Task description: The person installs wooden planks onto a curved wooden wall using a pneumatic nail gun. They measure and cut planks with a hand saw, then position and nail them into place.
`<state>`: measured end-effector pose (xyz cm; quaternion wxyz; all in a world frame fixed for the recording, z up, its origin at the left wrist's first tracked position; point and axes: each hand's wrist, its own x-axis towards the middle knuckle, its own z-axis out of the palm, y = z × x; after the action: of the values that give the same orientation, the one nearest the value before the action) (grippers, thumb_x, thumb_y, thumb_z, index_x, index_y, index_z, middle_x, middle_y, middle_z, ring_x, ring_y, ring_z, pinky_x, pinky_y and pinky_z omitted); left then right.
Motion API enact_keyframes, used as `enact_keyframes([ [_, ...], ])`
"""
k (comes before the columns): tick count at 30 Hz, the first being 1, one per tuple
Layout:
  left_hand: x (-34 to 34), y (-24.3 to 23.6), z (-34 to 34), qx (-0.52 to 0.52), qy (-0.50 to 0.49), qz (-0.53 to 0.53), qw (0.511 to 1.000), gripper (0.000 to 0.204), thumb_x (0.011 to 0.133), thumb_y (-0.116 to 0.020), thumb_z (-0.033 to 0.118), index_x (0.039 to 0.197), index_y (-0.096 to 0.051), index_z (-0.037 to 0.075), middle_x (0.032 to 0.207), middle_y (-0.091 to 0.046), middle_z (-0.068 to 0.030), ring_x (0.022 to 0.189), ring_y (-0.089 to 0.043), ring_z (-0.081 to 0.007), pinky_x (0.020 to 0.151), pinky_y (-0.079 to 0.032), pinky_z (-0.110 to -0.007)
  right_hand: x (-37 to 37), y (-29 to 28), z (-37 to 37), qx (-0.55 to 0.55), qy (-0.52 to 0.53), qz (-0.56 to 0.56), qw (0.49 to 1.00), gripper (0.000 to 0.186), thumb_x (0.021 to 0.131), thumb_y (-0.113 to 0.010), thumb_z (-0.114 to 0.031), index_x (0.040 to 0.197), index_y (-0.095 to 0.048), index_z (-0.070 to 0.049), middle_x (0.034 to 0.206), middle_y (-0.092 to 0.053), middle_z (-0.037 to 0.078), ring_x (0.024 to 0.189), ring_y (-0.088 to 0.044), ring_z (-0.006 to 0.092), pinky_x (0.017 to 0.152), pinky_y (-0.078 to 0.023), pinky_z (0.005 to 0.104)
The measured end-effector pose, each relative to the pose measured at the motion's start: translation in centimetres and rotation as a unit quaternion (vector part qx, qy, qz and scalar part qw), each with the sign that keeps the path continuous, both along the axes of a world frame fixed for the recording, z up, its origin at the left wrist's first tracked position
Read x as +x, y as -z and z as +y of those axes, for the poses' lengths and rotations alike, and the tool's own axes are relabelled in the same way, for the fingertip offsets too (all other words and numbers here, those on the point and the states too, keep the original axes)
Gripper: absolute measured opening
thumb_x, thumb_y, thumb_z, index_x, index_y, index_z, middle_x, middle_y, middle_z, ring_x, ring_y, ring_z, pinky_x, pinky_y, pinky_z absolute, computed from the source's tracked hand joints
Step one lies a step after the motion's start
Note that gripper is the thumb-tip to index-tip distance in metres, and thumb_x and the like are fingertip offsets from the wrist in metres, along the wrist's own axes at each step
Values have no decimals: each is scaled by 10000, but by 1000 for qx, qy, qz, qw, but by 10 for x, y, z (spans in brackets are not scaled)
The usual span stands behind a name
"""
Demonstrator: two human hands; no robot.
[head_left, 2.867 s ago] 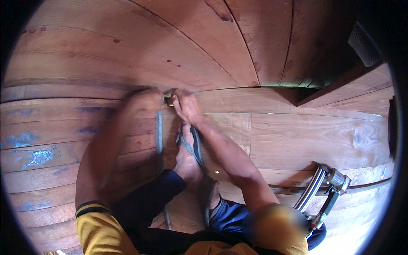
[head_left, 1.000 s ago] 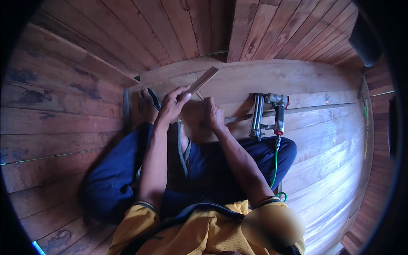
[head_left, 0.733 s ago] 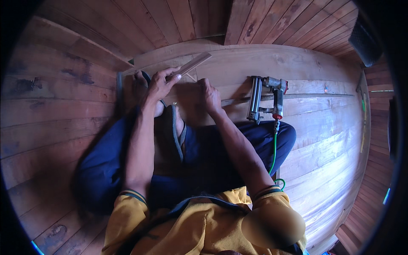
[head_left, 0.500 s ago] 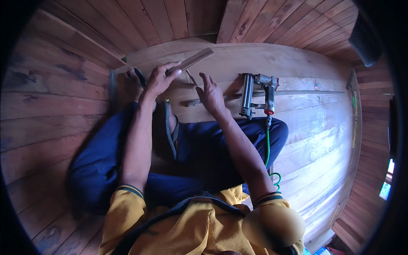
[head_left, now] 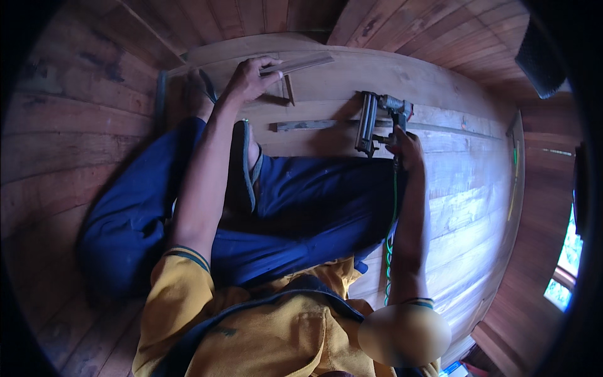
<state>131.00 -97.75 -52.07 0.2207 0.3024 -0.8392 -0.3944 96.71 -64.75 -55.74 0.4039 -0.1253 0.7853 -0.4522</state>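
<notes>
My left hand (head_left: 249,81) is closed around one end of a flat wooden strip (head_left: 308,62), which points to the right above the plank floor. Below it, a thin wooden stick (head_left: 289,90) stands out toward me; whether it is joined to the strip I cannot tell. My right hand (head_left: 409,149) is wrapped round the handle of a pneumatic nail gun (head_left: 367,124), its fingers partly hidden. The nail gun is beyond my right knee, with a green coiled air hose (head_left: 388,270) running back from its handle along my right forearm.
A greyish wood batten (head_left: 301,125) lies on the floor between my foot and the nail gun. My crossed legs in blue trousers (head_left: 301,188) take up the near middle. Plank walls (head_left: 81,119) rise around; a dark mesh object (head_left: 539,69) is at far right.
My right hand has left the wooden pieces and moved right and back onto the nail gun's handle. My left hand still holds the strip, now turned flatter.
</notes>
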Motion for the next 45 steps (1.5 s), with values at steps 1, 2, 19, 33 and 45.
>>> enact_keyframes([
  [1,-1,1,-1,12,1,-3,1000,392,898,-707,236,1231,-683,32,1166,-727,-141,1058,-690,-227,931,-520,-332,-3,0,-1,-4,-5,0,1000,492,893,-719,-490,940,-656,-4,787,-608,37,642,-573,109,663,-548,289],
  [2,-2,2,-2,18,2,6,1000,396,894,-707,229,1236,-681,31,1167,-728,-133,1061,-687,-218,937,-515,-332,-3,-3,-4,-14,-14,8,1000,478,894,-721,-485,912,-659,-12,783,-609,35,646,-578,114,631,-544,294],
  [19,-31,2,0,54,63,-42,996,435,866,-725,220,1265,-689,51,1182,-724,-157,1066,-684,-225,974,-491,-339,100,-195,-67,-131,-300,292,899,398,986,-615,-248,1304,-525,-26,880,-671,79,716,-673,135,616,-539,299],
  [33,-10,10,3,38,110,2,993,453,864,-786,235,1243,-681,10,1168,-725,-126,1085,-666,-182,974,-478,-303,137,-222,-128,5,-394,276,876,519,935,-675,-368,1310,-481,-66,700,-612,69,546,-605,149,424,-475,310],
  [45,-10,17,11,-70,96,-7,993,430,898,-762,342,1120,-711,-23,963,-747,-119,890,-702,-187,876,-520,-319,149,-227,-118,-28,-442,298,846,510,940,-658,-344,1311,-480,-44,685,-645,116,522,-642,195,431,-512,348],
])
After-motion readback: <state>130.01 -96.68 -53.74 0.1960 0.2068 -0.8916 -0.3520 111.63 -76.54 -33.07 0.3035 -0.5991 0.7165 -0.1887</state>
